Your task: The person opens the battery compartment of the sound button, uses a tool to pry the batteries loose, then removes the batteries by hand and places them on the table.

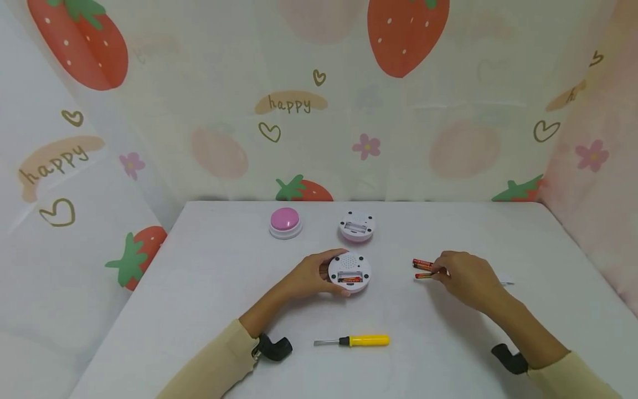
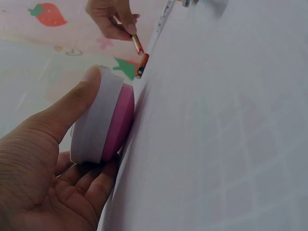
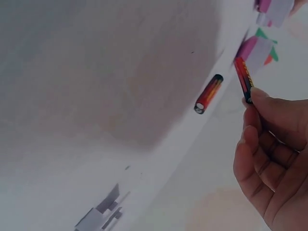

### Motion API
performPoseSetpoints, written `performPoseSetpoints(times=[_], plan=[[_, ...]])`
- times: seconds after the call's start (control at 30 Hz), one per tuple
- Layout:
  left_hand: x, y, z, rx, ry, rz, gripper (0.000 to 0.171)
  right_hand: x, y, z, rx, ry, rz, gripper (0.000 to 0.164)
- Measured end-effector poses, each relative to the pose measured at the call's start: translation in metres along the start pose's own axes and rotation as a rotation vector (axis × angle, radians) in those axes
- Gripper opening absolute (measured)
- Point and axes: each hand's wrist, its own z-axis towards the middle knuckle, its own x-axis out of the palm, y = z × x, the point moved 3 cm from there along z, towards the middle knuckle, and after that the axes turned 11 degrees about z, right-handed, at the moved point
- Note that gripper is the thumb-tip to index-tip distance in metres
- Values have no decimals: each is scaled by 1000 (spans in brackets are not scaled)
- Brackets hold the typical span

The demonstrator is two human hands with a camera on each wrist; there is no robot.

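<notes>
My left hand (image 1: 311, 274) holds a round white-and-pink push button (image 1: 350, 259) with its underside turned up. Its battery compartment has no cover on, and a red battery (image 1: 349, 280) lies inside. In the left wrist view, the thumb presses the white base and the fingers curl under the pink side (image 2: 119, 122). Over the right of the table, my right hand (image 1: 468, 280) pinches a red-and-black battery (image 3: 244, 79) between thumb and fingertips. Another such battery (image 3: 209, 94) lies on the table just beside it.
Toward the back stand a pink button (image 1: 285, 220), upright, and another button (image 1: 356, 226) turned over with its compartment bare. A yellow-handled screwdriver (image 1: 368, 340) lies at the front. Small white parts (image 1: 505, 280) lie partly behind the right hand. Cloth walls border the white table (image 1: 224, 255).
</notes>
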Motion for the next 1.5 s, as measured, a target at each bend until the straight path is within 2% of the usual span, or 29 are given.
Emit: performPoseSetpoints(times=[0.77,1.3,1.5], plan=[[0,4,2,19,4,8,90,14,-13,12,25,107,-53,10],[0,1,0,6,4,12,90,15,-14,19,29,117,-154,12],[0,-1,-1,-4,-2,3,89,11,4,20,-3,76,-165,16]])
